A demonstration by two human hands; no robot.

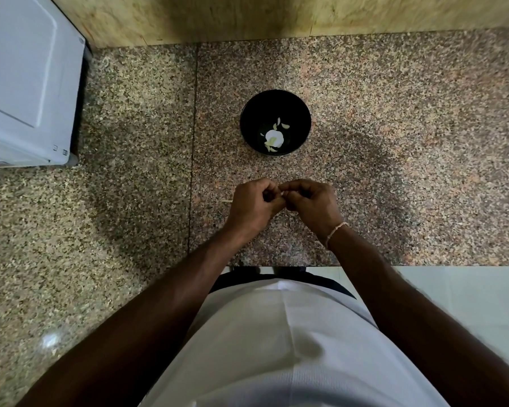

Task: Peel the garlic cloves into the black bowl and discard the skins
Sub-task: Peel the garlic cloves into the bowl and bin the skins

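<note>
The black bowl stands on the speckled granite counter, a short way beyond my hands. Inside it lie a white garlic bulb and a few loose cloves. My left hand and my right hand meet fingertip to fingertip in front of the bowl, both pinched on a small garlic clove, which the fingers hide almost fully. A thin pale sliver of skin pokes out just left of my left hand.
A white appliance occupies the counter's far left corner. A wooden-looking wall panel runs along the back. The counter's front edge lies right below my wrists, with pale floor beyond it at the right.
</note>
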